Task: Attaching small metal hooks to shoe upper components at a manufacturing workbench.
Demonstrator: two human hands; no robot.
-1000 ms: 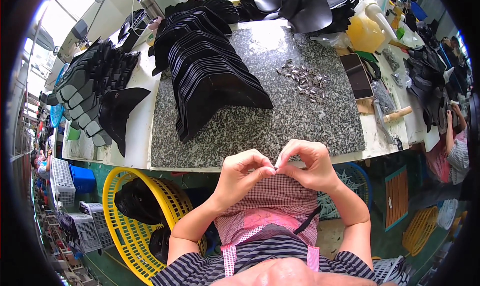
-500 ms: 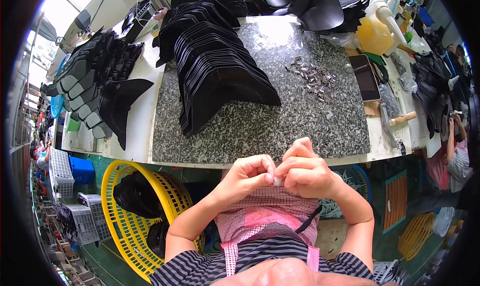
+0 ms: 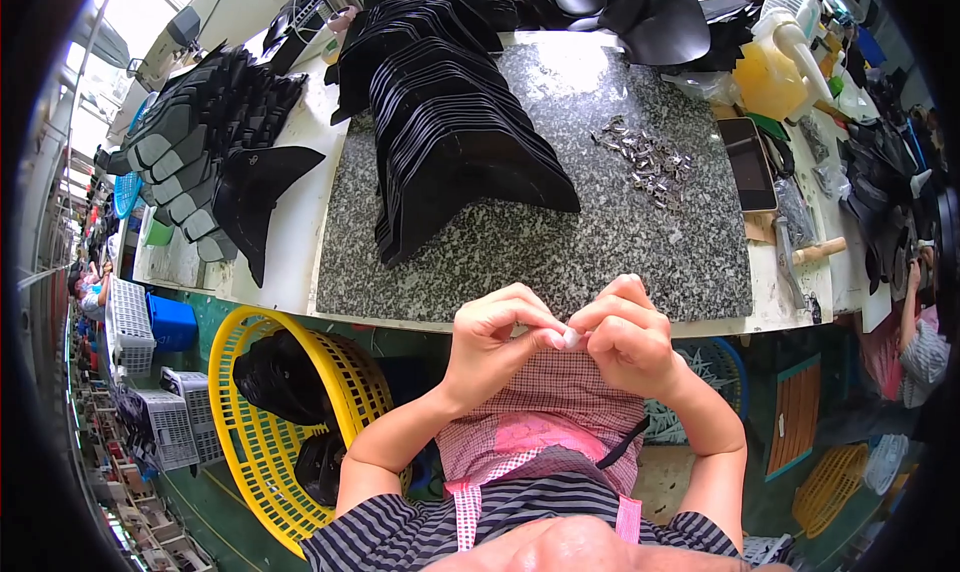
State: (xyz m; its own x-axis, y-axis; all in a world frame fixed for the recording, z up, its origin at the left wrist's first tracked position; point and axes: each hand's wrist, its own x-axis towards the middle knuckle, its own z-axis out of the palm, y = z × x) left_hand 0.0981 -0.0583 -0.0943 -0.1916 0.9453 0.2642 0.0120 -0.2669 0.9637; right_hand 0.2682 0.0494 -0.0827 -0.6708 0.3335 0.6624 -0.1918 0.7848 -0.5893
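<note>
Just in front of the table's near edge, my two hands meet at the fingertips. A small white piece (image 3: 571, 338), too small to make out its kind, shows between them. My left hand (image 3: 495, 340) is closed in a pinch at one side of it. On the other side my right hand (image 3: 634, 334) has its fingers curled and pressed against the piece. A long fanned stack of black cut shoe-upper pieces (image 3: 480, 167) lies on the speckled stone slab (image 3: 660, 282) beyond my hands. Small shiny metal parts (image 3: 645, 162) are scattered at the slab's right.
More black and grey pieces (image 3: 185, 187) overlap at the left. A dark phone (image 3: 747, 162), a wooden-handled hammer (image 3: 815, 252) and a yellow-filled jug (image 3: 770, 77) stand or lie at the right. Below left is a yellow basket (image 3: 225, 412) holding black pieces. Another person's arm (image 3: 908, 307) shows far right.
The view has shifted slightly, so the table appears farther right. My fingertips have turned a little around the white piece, which now shows more clearly between them.
</note>
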